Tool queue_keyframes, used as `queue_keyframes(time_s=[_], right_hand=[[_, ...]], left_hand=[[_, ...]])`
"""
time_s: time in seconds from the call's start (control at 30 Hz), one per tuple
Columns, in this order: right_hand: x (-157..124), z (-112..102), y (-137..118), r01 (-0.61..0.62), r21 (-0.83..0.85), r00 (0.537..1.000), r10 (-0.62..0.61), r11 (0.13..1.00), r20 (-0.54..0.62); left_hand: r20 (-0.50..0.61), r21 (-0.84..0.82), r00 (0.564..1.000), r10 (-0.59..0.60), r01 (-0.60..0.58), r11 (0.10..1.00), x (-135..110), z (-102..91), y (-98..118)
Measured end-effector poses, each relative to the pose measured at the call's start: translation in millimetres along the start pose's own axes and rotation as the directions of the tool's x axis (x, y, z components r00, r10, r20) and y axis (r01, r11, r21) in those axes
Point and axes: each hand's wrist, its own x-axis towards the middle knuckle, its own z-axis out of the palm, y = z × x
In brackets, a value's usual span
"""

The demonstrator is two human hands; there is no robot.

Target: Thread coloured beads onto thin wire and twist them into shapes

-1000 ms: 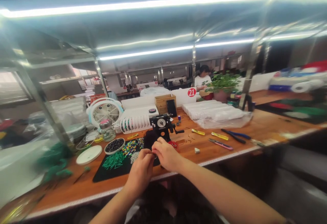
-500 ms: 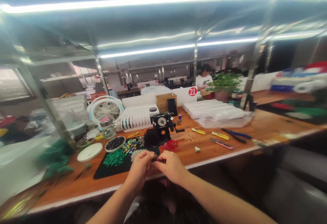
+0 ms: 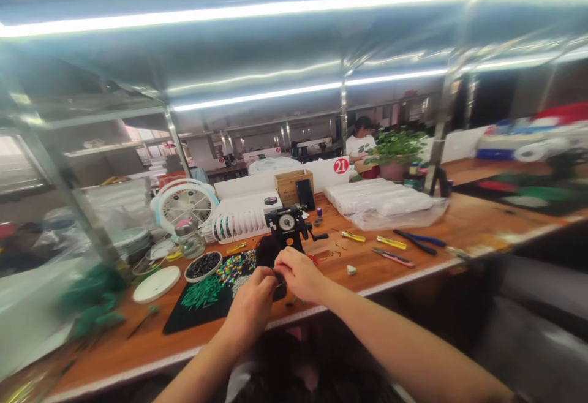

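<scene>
My left hand is closed in a pinch above the front of the black mat. My right hand meets it, its fingertips pinched beside the left ones. Something small and dark lies between the fingertips, too small to make out. Near my left hand, green tube-like pieces, multi-coloured beads and pale grey beads lie in piles on the mat. A round dish holds black beads. Just behind my hands stands a black hand-cranked device with a dial. My right hand covers most of a red pile.
Yellow-handled tools, a pink-handled tool and blue-black pliers lie to the right. Behind are wrapped white rolls, a cardboard box and a phone. A fan and white lid are left. A person sits beyond.
My right hand has risen and shifted left, over the red pile, its fingertips now higher against the left hand. The view has shifted slightly. Both hands stay pinched together.
</scene>
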Motion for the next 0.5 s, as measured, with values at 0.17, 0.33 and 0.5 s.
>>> queue_keyframes(time_s=[0.17,0.33,0.5], right_hand=[[19,1,12,-0.032,0.054,0.997,0.028,0.998,0.074],[-1,-4,-1,-0.07,0.049,0.983,0.077,0.996,-0.164],[-36,9,-16,-0.262,0.125,0.952,0.278,0.957,-0.13]], left_hand=[[0.02,0.061,0.989,0.147,-0.148,0.987,0,10.3,-9],[0.027,-0.558,0.924,-0.383,0.331,0.761,6,0.3,4],[0.31,-0.833,0.715,-0.627,0.522,0.184,9,4.4,15]])
